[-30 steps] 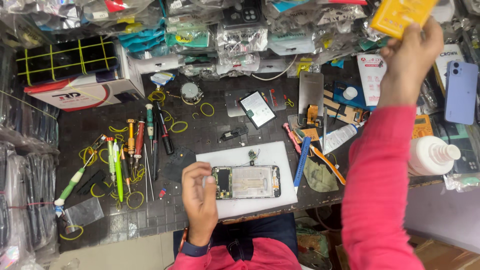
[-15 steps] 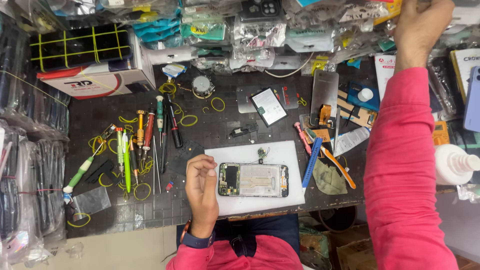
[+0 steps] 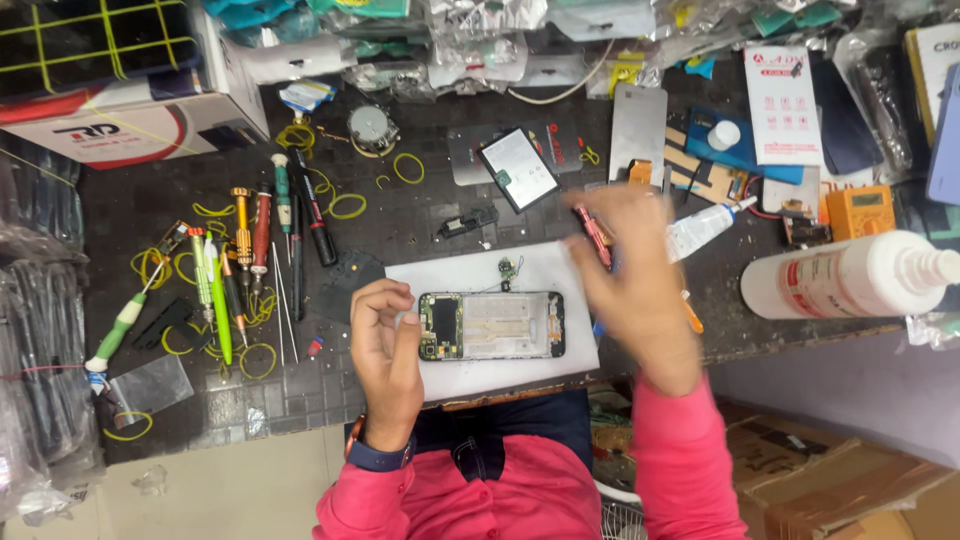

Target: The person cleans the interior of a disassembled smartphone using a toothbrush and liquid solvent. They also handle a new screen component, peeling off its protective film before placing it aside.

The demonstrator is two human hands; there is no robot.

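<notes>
the left hand (image 3: 385, 345), fingers curled, steadies the left end of the opened black phone with bare circuit boards (image 3: 492, 326), which lies long axis left-right on a white rectangular mat (image 3: 470, 272). the right hand (image 3: 640, 285), blurred and loosely spread, holding nothing clear, hovers at its right end. red-handled tweezers (image 3: 592, 235) lie just beyond.

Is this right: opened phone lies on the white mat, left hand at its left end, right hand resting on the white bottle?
Not quite. In the head view the right hand is blurred above the mat's right edge, well apart from the white bottle. The opened phone does lie on the white mat, left hand at its left end.
</notes>
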